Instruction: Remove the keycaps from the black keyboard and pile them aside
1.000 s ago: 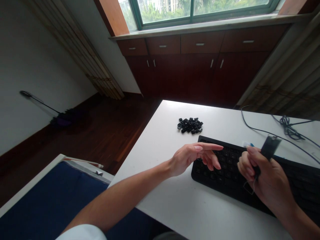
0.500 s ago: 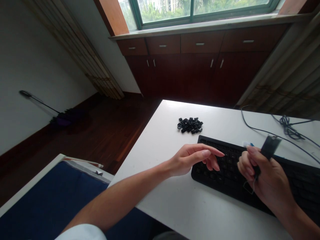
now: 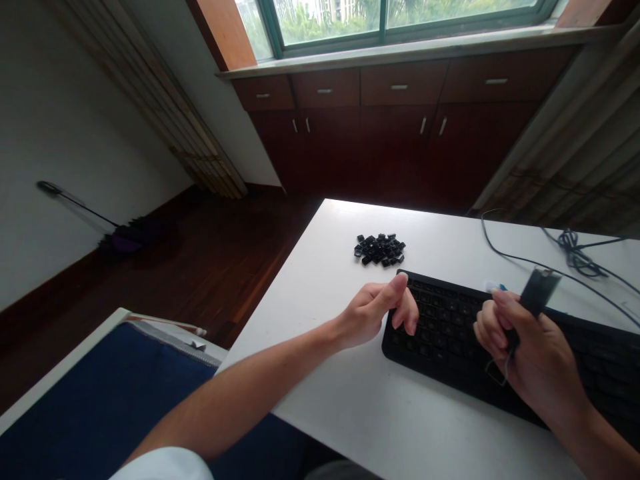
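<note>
A black keyboard (image 3: 450, 333) lies on the white table (image 3: 360, 413). My left hand (image 3: 377, 310) hovers at the keyboard's left end, fingers curled under and thumb pressed along the index finger; I cannot see anything between them. My right hand (image 3: 530, 360) is closed over the keyboard's middle, gripping a small black tool (image 3: 539, 290) that sticks up from the fist, with a thin wire loop hanging below the fingers. A pile of loose black keycaps (image 3: 380, 249) sits on the table just beyond the keyboard's left corner.
Black cables (image 3: 575, 257) trail across the table's far right. A small blue-and-white object (image 3: 495, 288) lies behind the keyboard. Dark wooden cabinets (image 3: 400, 127) stand under the window. A blue cushioned seat (image 3: 100, 407) is at lower left, and a broom (image 3: 115, 237) lies on the floor.
My left hand's outstretched fingers have curled in, and the hand has drawn back from over the keys to the keyboard's left end. The right hand has stayed put with the tool.
</note>
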Available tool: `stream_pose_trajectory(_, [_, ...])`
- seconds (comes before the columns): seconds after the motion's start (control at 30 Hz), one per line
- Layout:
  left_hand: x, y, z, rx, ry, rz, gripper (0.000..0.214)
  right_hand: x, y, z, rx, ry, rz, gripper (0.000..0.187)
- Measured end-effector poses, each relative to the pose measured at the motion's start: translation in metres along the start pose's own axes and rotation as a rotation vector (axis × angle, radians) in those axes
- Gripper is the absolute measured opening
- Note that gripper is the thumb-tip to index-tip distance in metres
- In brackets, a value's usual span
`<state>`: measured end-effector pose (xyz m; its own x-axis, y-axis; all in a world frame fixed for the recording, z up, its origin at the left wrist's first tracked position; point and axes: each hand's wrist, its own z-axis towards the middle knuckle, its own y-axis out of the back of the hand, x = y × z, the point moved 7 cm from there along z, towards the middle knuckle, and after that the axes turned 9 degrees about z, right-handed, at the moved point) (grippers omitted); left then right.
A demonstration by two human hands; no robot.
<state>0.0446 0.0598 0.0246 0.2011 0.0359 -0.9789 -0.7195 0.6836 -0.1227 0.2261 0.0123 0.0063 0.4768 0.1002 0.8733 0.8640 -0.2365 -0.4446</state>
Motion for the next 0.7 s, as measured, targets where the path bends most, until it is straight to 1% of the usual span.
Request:
stream_pose_trajectory(0.1, [0.001, 0.002, -0.001, -0.019, 0.017, 0.103, 0.06, 0.0, 0.0, 0.0, 0.006, 0.003, 0.004, 0.048])
stream_pose_trajectory(0.27, [-0.001, 0.006, -0.002, -0.061, -0.005, 0.203, 0.052, 0.001, -0.001, 0.0, 0.013, 0.013, 0.023, 0.045])
stream_pose_trajectory(0.33, [-0.004, 0.01, -0.003, -0.071, -0.027, 0.285, 0.041, 0.001, -0.001, 0.0, 0.008, 0.016, 0.033, 0.043])
stream_pose_trajectory(0.37, [-0.006, 0.012, -0.003, -0.06, -0.062, 0.387, 0.033, 0.001, -0.001, 0.0, 0.006, 0.017, 0.035, 0.043])
stream_pose_trajectory(0.43, [-0.011, 0.01, -0.004, 0.017, -0.165, 0.675, 0.027, 0.001, -0.001, 0.0, 0.003, 0.019, 0.037, 0.043])
stream_pose_trajectory(0.5, [-0.011, 0.004, -0.005, 0.147, -0.256, 0.922, 0.029, 0.001, -0.001, 0.0, 0.007, 0.015, 0.03, 0.044])
stream_pose_trajectory(0.57, [-0.008, 0.0, -0.007, 0.252, -0.288, 0.993, 0.027, 0.0, -0.002, 0.0, 0.013, 0.01, 0.031, 0.044])
stream_pose_trajectory(0.63, [-0.007, -0.001, -0.007, 0.284, -0.297, 0.985, 0.024, 0.0, -0.001, 0.0, 0.009, 0.011, 0.047, 0.043])
stream_pose_trajectory(0.7, [-0.007, 0.0, -0.006, 0.288, -0.297, 0.978, 0.022, 0.001, -0.001, -0.001, 0.003, 0.018, 0.062, 0.041])
